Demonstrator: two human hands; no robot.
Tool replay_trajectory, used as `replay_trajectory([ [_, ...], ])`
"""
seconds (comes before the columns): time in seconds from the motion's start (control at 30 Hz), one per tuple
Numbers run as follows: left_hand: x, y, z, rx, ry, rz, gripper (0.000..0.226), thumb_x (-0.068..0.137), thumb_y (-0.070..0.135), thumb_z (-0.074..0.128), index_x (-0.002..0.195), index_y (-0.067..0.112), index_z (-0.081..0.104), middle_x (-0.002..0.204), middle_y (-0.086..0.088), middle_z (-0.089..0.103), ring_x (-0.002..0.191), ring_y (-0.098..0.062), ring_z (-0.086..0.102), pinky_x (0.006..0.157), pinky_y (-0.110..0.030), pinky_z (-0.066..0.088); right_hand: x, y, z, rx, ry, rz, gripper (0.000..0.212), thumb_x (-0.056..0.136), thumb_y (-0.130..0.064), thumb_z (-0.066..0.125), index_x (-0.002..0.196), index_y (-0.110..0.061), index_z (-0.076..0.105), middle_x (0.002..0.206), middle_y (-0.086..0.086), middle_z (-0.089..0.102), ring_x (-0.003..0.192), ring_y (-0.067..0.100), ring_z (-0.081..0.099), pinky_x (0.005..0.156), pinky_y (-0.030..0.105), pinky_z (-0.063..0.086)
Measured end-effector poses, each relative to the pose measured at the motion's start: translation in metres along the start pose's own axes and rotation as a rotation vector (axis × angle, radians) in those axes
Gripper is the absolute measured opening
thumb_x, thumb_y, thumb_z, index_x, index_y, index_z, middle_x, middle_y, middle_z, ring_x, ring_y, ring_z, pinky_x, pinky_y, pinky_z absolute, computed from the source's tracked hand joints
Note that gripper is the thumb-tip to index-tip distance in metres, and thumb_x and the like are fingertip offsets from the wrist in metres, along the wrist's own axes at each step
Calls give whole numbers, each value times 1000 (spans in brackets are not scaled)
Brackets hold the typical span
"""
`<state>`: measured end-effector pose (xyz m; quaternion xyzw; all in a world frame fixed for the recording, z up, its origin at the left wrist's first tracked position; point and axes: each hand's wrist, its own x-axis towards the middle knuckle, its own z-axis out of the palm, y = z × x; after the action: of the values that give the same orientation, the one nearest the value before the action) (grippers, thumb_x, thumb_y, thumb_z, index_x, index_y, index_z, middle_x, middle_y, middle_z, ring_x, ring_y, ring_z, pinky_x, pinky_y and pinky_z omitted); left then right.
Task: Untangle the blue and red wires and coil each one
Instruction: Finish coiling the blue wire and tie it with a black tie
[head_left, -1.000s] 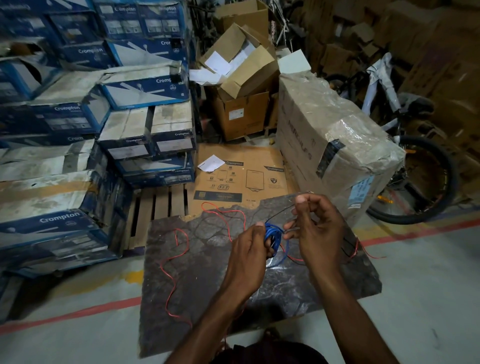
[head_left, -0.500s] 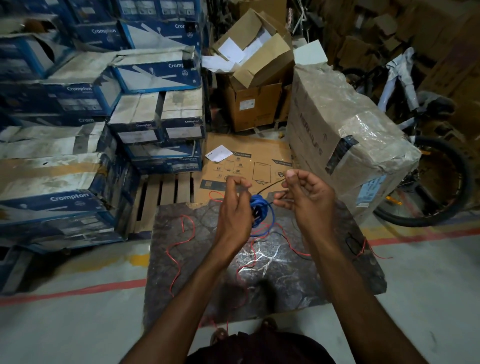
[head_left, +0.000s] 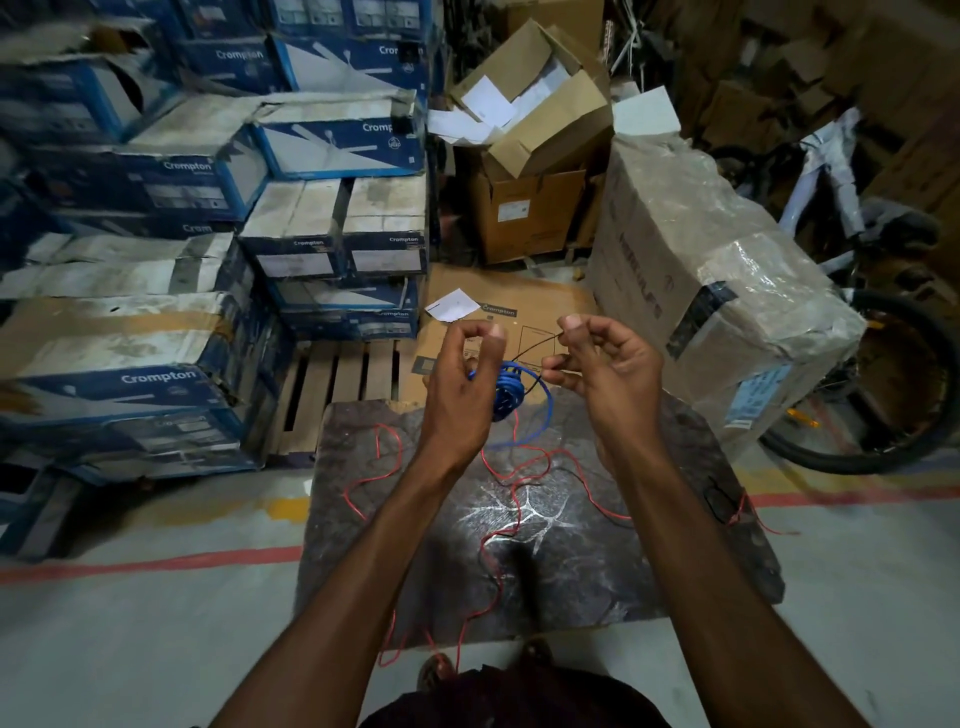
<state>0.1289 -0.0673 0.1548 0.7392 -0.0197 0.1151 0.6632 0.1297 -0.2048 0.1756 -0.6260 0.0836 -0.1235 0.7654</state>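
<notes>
A small coil of blue wire (head_left: 506, 395) hangs in the air above the dark stone slab (head_left: 597, 561). My left hand (head_left: 462, 384) grips the coil from its left side, fingers curled over the top. My right hand (head_left: 605, 364) is just right of the coil and pinches a thin dark strand that runs to it. A loose blue loop droops below the coil. The red wire (head_left: 511, 499) lies in loose curls across the slab and trails off its near edge toward my feet.
Stacked blue and white Crompton boxes (head_left: 182, 332) fill the left. A wooden pallet (head_left: 337, 395) and flat cardboard (head_left: 514, 312) lie beyond the slab. A large wrapped carton (head_left: 727, 291) and a bicycle wheel (head_left: 904, 384) stand at the right. Red floor tape (head_left: 156, 564) crosses the concrete.
Both hands have risen from just above the slab to well above it, carrying the blue coil up. The red wire has stayed on the slab.
</notes>
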Motion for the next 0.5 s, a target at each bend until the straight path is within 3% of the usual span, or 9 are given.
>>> replay_trajectory([
  [0.13,6,1,-1,-84,-51,11,11,93,25,70,89,18,76,92,5,77,90,-8,71,78,-22,52,0,-1,2,17,-22,10,7,99,-10,67,95,-5,70,94,17,67,60,12,70,59,25,60],
  [0.27,9,-1,-2,-145,-34,-69,2,87,19,77,87,17,78,88,6,77,85,-6,70,78,-19,51,-1,-1,1,28,-41,15,6,98,-9,68,95,-6,72,88,12,69,62,12,70,60,25,60],
  [0.5,9,-1,-2,-225,-108,-304,17,85,24,76,88,6,77,83,0,74,72,-10,62,69,-22,47,1,3,-2,8,-57,5,9,96,-10,70,102,-3,73,83,9,70,65,11,69,64,24,60],
])
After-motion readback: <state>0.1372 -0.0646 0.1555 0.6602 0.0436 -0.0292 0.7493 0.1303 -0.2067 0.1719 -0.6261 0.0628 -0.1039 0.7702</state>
